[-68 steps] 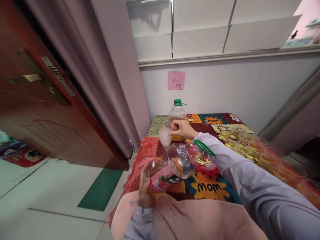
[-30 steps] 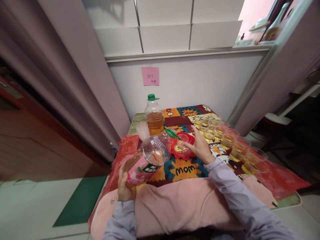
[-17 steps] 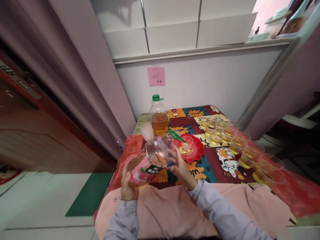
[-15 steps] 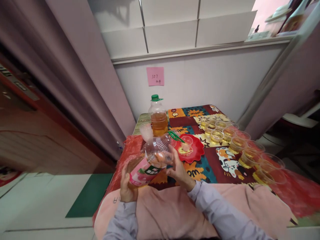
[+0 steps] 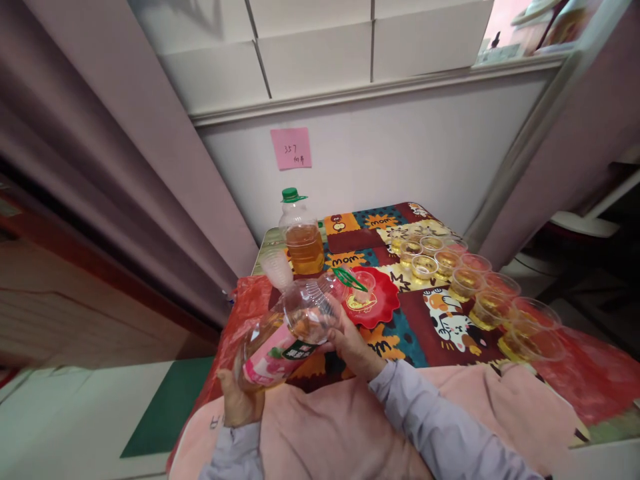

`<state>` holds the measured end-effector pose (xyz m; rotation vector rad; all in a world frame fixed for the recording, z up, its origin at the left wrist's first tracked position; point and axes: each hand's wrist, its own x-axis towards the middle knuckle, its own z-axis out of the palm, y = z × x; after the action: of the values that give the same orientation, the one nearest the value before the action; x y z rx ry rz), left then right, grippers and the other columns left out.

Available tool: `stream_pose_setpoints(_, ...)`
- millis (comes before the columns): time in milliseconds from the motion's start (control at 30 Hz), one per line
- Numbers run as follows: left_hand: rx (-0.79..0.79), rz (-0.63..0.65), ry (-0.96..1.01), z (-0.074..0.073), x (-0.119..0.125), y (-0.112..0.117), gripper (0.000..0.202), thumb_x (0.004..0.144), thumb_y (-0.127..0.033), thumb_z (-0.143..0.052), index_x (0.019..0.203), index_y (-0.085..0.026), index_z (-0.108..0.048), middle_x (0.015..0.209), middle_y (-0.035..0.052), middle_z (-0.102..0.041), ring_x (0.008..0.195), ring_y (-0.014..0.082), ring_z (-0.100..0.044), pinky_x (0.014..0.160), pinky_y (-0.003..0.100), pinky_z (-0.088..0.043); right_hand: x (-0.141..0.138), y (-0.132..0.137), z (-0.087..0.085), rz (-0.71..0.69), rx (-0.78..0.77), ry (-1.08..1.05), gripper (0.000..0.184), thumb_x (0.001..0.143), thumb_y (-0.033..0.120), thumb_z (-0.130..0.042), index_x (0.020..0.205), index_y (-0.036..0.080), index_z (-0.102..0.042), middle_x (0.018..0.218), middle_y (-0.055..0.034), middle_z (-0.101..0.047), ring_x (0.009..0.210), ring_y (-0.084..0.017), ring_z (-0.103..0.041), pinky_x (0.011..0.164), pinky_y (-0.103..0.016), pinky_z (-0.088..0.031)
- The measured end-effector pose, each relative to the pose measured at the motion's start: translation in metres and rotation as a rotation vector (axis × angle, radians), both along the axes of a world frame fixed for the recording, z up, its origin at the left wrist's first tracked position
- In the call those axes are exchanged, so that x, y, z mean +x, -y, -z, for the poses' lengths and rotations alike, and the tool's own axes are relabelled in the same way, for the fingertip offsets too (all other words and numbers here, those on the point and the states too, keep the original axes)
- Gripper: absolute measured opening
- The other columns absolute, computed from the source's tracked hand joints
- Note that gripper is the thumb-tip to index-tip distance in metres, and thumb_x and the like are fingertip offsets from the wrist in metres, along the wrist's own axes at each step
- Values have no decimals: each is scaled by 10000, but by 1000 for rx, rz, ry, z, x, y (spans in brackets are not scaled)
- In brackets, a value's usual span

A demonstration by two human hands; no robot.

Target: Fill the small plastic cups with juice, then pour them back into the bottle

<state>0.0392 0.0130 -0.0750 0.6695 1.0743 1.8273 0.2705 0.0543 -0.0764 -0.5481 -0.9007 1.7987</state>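
A large clear plastic bottle (image 5: 273, 353) with a pink label lies tilted between my hands, its mouth end pointing right. My left hand (image 5: 241, 400) cups its base, thumb raised along the side. Around the bottle's shoulder, near the neck, my right hand (image 5: 354, 348) is closed. A green cap strap (image 5: 350, 279) hangs at the mouth. Just beyond, a clear plastic cup (image 5: 365, 285) stands on a red scalloped plate (image 5: 387, 310); the strap and bottle neck partly cover it. Amber liquid shows inside the bottle. Whether any is flowing, I cannot tell.
Behind stands another bottle of amber liquid (image 5: 304, 247) with a green cap, beside stacked clear cups (image 5: 277, 269). Several cups with yellow liquid (image 5: 465, 283) line the table's right side. A pink cloth (image 5: 340, 427) covers the near edge.
My left hand and the bottle's base have dropped lower, so the bottle's base end is down further. Both hands still hold it. The whole view has shifted, with the scene sliding left.
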Motion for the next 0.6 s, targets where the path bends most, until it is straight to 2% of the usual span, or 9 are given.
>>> stream_pose_setpoints(67, -11, -4, 33, -5, 2, -2, 880, 794, -907, -681, 1255, -166, -797, 1416, 163, -761, 1541, 441, -513, 1259, 574, -476, 0, 1, -2, -8, -15, -26, 1287, 738, 673, -949, 1738, 376, -194, 1515, -134, -661, 1293, -337, -714, 815, -388, -685)
stream_pose_setpoints(167, -62, 9, 77, -13, 3, -4, 599, 932, -695, -678, 1217, -186, -813, 1392, 117, -784, 1517, 376, -560, 1259, 514, -489, -1, 3, -3, -18, -19, -64, 1267, 753, 642, -953, 1735, 351, -207, 1531, -144, -657, 1259, -322, -735, 826, -378, -678)
stream_pose_setpoints(233, -98, 15, 88, -18, 4, -5, 447, 956, -525, -687, 1213, -184, -818, 1380, 105, -792, 1495, 357, -587, 1255, 497, -496, -2, 4, -3, -10, -21, -79, 1245, 749, 627, -963, 1725, 331, -249, 1505, -146, -676, 1245, -322, -743, 826, -374, -675)
stream_pose_setpoints(300, -123, 8, 73, -21, 4, -6, 393, 926, -446, -723, 1207, -191, -824, 1371, 100, -799, 1487, 359, -597, 1244, 494, -510, -2, 6, -1, 0, -22, -83, 1213, 752, 615, -966, 1713, 318, -287, 1454, -140, -706, 1228, -320, -751, 827, -376, -674)
stream_pose_setpoints(400, -124, -4, 45, -20, 3, -5, 460, 854, -472, -809, 1226, -203, -822, 1360, 100, -804, 1483, 372, -599, 1228, 494, -525, -2, 8, 0, 12, -25, -95, 1154, 775, 607, -953, 1700, 332, -319, 1438, -128, -716, 1226, -316, -755, 842, -389, -672)
stream_pose_setpoints(500, -84, 4, 19, -14, 0, -2, 666, 741, -520, -904, 1308, -190, -792, 1404, 132, -779, 1460, 404, -613, 1218, 510, -529, -2, 8, -2, 4, -25, -126, 1116, 792, 620, -935, 1694, 342, -338, 1473, -131, -698, 1230, -316, -755, 855, -399, -670)
stream_pose_setpoints(600, -1, 6, -31, -10, -3, 1, 861, 620, -496, -991, 1406, -251, -742, 1485, 116, -734, 1451, 414, -618, 1203, 503, -543, -1, 8, -5, -23, -15, -145, 1048, 825, 618, -907, 1680, 344, -367, 1471, -130, -699, 1211, -305, -760, 823, -374, -669)
